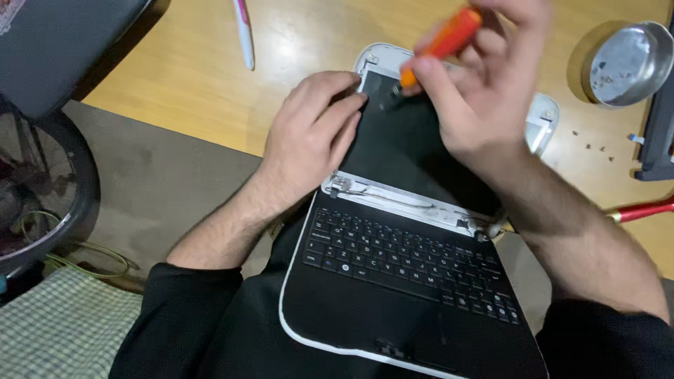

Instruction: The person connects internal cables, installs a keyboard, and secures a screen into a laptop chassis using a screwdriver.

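Orange-handled screwdriver (444, 38) sits pinched in the right hand (484, 91), tip down at the upper-left corner of the small black-and-white laptop (407, 281). Left hand (312, 133) lies flat on that laptop's opened screen panel, fingers pressed together. Right of the laptop on the wooden surface (203, 77): a round metal dish (628, 63).

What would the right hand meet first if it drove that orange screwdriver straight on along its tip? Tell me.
Most likely the top left corner of the laptop screen panel, beside the left hand's fingers. The right hand aims the orange screwdriver down-left there; depth is unclear.
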